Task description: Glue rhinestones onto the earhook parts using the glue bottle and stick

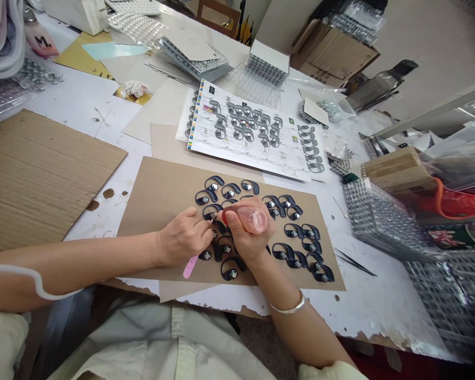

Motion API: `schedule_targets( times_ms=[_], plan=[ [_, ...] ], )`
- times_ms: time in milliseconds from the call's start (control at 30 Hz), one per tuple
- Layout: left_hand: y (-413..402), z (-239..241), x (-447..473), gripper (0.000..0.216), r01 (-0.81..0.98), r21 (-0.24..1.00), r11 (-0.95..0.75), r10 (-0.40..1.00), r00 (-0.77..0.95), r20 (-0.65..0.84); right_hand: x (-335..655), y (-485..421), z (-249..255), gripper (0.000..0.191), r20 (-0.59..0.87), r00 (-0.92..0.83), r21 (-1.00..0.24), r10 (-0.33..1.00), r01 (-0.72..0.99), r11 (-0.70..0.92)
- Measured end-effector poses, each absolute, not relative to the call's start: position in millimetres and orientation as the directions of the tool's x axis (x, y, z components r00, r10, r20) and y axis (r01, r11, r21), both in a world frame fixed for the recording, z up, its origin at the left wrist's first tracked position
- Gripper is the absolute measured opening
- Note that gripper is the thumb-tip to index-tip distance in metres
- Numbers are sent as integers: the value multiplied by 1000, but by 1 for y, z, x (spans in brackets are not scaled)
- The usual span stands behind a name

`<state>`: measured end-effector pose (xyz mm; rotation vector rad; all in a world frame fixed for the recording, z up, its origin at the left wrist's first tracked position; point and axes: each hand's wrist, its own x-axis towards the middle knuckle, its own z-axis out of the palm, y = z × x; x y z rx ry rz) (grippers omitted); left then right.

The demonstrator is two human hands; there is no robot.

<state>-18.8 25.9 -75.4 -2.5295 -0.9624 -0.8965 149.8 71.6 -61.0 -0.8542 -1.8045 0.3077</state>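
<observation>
Several dark ear-hook parts (296, 232) with shiny round centres lie on a brown card sheet (158, 206) in front of me. My left hand (184, 237) is closed in a pinch, steadying one ear-hook part (211, 213), with a pink stick (190, 266) poking out below the fingers. My right hand (247, 232) is closed around a small clear pinkish bottle with a red tip (248, 218). The tip points left at the part under my left fingers. A silver bangle (291, 307) sits on my right wrist.
A printed sheet (257, 150) further back carries more ear-hook parts. Corrugated cardboard (35, 174) lies at left. Clear blister trays (380, 216) stack at right, with black tweezers (354, 262) beside the brown card. Boxes and more trays crowd the far table.
</observation>
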Motion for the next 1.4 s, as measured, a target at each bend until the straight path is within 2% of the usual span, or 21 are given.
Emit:
schedule_targets(
  times_ms=[133, 400, 967, 1400],
  plan=[
    [26, -76, -19, 24, 673, -35, -739, 501, 583, 639, 152, 72, -61, 13, 720, -139, -599, 680, 370, 710],
    [26, -77, -20, 22, 672, -35, -740, 503, 587, 635, 153, 74, -65, 13, 693, -144, -597, 707, 435, 674],
    [27, -75, -20, 27, 680, -43, -732, 506, 585, 634, 152, 74, -63, 11, 737, -153, -563, 659, 399, 723],
    [28, -74, -23, 30, 666, -3, -746, 524, 590, 615, 155, 73, -61, 10, 772, -190, -480, 607, 451, 752]
  ],
)
